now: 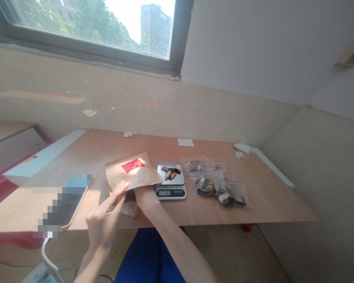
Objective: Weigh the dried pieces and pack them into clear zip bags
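Observation:
My left hand (107,212) pinches the near edge of a brown kraft paper bag (144,175), which is raised above the table and carries a red label (132,165). My right hand (144,198) reaches in behind the bag's near edge. Its fingers are hidden, and I cannot tell whether they are inside the bag or under it. Just right of the bag stands a small kitchen scale (171,192), with several dark-and-tan dried slices (171,174) on its steel plate. Below the bag, between my arms, lies a small clear plastic bag (129,209).
Several clear zip bags (208,182) of similar dark pieces lie right of the scale. A blurred-out flat device (65,202) rests at the left. White paper (185,142) and crumpled tissues (242,148) lie towards the back of the wooden table (271,196), near the wall.

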Demonstrator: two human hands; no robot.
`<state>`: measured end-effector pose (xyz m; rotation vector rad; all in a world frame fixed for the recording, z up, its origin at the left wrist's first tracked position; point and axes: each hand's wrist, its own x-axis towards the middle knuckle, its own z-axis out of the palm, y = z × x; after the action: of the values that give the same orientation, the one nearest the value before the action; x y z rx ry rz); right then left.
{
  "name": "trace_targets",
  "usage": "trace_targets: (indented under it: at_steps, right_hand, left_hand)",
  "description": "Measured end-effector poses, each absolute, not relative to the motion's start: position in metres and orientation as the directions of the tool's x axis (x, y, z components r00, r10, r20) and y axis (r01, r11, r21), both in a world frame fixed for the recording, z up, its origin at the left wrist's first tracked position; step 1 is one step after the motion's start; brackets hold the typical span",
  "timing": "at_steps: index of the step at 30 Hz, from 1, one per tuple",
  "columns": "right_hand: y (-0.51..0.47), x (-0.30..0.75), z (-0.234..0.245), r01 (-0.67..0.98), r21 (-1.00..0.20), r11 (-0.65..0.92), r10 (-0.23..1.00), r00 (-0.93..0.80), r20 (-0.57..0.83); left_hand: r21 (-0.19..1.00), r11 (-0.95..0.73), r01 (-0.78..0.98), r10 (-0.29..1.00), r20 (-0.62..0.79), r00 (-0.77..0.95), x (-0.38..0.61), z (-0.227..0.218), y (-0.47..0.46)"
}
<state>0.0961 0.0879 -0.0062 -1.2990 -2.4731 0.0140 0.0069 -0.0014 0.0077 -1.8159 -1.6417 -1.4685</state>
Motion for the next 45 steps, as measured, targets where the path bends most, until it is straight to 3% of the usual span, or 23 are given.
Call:
trace_targets:
  at_steps: [5,11,17,24,28,31,33,40,45]
  right_hand:
    - [0.054,0.12,0.015,0.806,-0.197,0.558,0.823,-0.506,0.258]
    - [0.031,0.145,0.021,0.771,-0.276,0.574,0.773,-0.4,0.493]
    - [0.033,0.161,0.013,0.66,-0.471,0.585,0.748,-0.214,0.628]
    - [0.044,0.165,0.008,0.657,-0.488,0.574,0.758,-0.201,0.621]
    - [0.039,0.174,0.011,0.439,-0.662,0.607,0.783,-0.189,0.592]
    - [0.036,0.194,0.006,0.31,-0.798,0.516,0.851,-0.078,0.52]
    - [0.04,0.21,-0.003,0.321,-0.842,0.433,0.884,0.03,0.466]
    - [0.078,0.255,-0.042,0.605,-0.723,0.334,0.888,0.055,0.457]
    - [0.091,0.26,-0.048,0.664,-0.675,0.322,0.89,0.032,0.455]
  left_hand:
    - [0.405,-0.321,0.856,0.58,0.799,-0.16,0.006,0.01,0.001]
    - [0.422,-0.252,0.871,0.584,0.784,-0.211,0.007,0.015,0.01]
    - [0.478,-0.194,0.857,0.629,0.731,-0.266,0.01,0.018,0.017]
    - [0.527,-0.211,0.823,0.659,0.699,-0.279,0.015,0.018,0.017]
    - [0.544,-0.167,0.822,0.665,0.678,-0.314,0.012,0.016,0.018]
    - [0.554,-0.127,0.822,0.643,0.677,-0.357,0.008,0.014,0.02]
    - [0.556,-0.13,0.821,0.63,0.686,-0.365,0.005,0.014,0.021]
    - [0.549,-0.151,0.822,0.625,0.697,-0.351,0.003,0.015,0.021]
    - [0.543,-0.157,0.825,0.634,0.696,-0.337,0.001,0.014,0.022]
